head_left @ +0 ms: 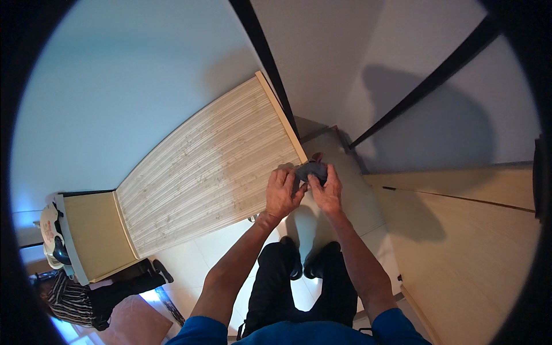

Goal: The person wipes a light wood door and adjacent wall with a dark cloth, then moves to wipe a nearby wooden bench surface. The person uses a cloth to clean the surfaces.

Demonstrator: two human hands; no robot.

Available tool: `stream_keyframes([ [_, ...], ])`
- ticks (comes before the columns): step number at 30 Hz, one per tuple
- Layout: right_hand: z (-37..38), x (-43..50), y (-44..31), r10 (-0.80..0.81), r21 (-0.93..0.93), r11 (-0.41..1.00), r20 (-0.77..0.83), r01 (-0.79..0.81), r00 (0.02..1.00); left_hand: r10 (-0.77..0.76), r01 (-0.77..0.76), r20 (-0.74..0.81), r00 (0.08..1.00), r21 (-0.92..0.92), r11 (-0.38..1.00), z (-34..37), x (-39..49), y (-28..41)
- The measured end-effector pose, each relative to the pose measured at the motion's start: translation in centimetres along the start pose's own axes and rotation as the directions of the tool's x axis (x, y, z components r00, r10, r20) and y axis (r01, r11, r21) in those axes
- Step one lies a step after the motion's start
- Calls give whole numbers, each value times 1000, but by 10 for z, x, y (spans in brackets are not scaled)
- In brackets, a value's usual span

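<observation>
Both my hands are together in front of me, beside the near corner of a long wooden unit with a striped, ribbed top (202, 172). Bunched dark grey cloth (314, 170) is held between my right hand (328, 193) and my left hand (282, 194). My right thumb presses on its front, with the fingers curled around the right side. At the cloth's left edge are my left fingers, close to the wooden end rail (282, 118). A small reddish-brown piece (317, 157) shows just beyond the cloth; whether it is part of it I cannot tell.
Pale walls (129, 86) with dark vertical strips (427, 82) rise ahead. A light wood cabinet (465, 246) stands on my right. At the far left, a person in a striped top (71, 302) is beside a wood-topped cabinet (92, 233) bearing several items. Tiled floor (207, 263) lies below.
</observation>
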State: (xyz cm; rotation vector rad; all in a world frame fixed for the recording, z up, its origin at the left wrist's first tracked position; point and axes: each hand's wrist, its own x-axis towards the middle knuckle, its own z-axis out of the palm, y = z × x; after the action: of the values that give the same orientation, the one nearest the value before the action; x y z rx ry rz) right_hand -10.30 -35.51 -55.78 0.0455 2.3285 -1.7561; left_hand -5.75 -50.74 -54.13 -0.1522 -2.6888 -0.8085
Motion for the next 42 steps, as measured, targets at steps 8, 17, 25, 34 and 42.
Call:
stream_keyframes([
  [8,22,73,-22,-250,-89,960,168,267,954,71,-72,-35,997,-2,997,6,2,-9],
  [17,49,141,-36,-381,-173,884,273,435,883,112,-110,-43,993,30,993,16,-8,-18],
  [25,6,84,7,-281,246,946,303,210,910,138,-137,-66,988,24,990,12,-9,-15],
  [34,-1,42,47,-88,492,869,254,-50,963,201,-200,9,980,128,971,17,-8,-13],
  [42,43,142,30,-157,556,827,371,-84,915,214,-214,9,977,128,969,16,-6,-14],
])
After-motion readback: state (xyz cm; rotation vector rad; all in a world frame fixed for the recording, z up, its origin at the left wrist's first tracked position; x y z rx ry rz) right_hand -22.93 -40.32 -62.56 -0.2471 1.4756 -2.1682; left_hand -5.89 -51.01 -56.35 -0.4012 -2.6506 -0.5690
